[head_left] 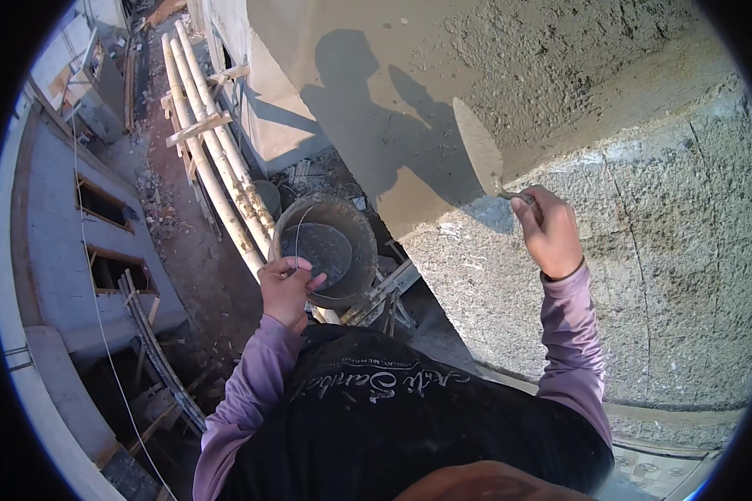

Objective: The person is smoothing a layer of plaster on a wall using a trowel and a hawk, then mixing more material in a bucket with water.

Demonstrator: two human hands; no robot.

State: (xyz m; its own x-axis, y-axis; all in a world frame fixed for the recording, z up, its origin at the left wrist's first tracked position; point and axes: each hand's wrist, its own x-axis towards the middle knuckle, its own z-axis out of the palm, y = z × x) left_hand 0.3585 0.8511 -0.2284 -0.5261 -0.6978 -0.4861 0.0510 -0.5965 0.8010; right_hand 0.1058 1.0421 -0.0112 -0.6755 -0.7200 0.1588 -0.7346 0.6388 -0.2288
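Note:
My right hand [547, 230] grips the handle of a trowel [480, 146], its mortar-coated blade angled up over a wall partly covered in wet grey plaster [518, 75]. Below that plaster, a rough, cracked band of wall [668, 259] shows lighter. My left hand [291, 288] has its fingers closed on the thin wire handle of a black bucket [326, 255], which has grey residue inside and sits over bamboo poles beside the wall. A shadow of my head, arm and trowel falls on the plaster.
Long bamboo poles [200, 117] with wooden crosspieces run along my left beside a pale wall corner [271, 134]. Further left and lower are a rubble-strewn ground [192, 275], a grey building with window openings [58, 250], leaning poles [163, 351] and a thin line hanging vertically.

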